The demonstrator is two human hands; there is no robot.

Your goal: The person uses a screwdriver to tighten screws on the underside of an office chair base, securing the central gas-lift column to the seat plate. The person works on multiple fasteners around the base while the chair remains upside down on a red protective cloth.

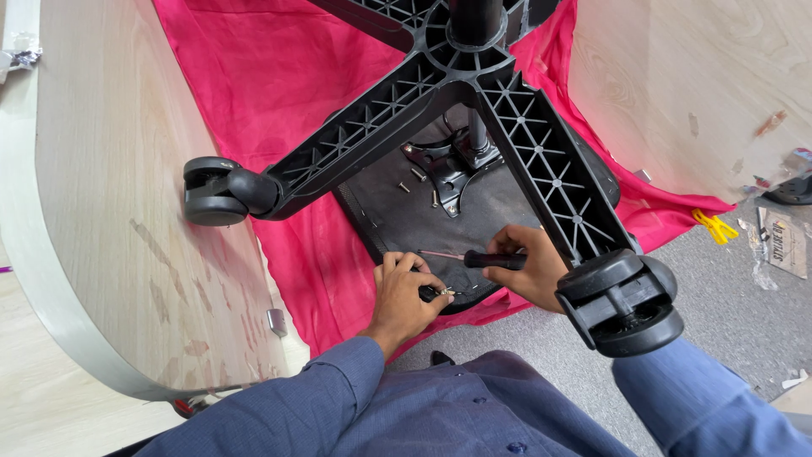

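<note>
An office chair lies upside down on a pink cloth (279, 76), its black star base (474, 72) raised toward me with castor wheels (216, 193) at the arm ends. My right hand (526, 267) grips a black-handled screwdriver (482, 259), the shaft pointing left over the seat's black underside (397, 207). My left hand (404, 292) pinches a small screw or fitting at the seat's near edge, close to the screwdriver tip. Loose screws lie near the metal seat plate (444, 169).
A second castor (622, 300) hangs just right of my right hand. Pale wooden panels (110, 186) flank the cloth on both sides. A yellow clip (715, 226), paper scraps and another black wheel lie on the grey carpet at right.
</note>
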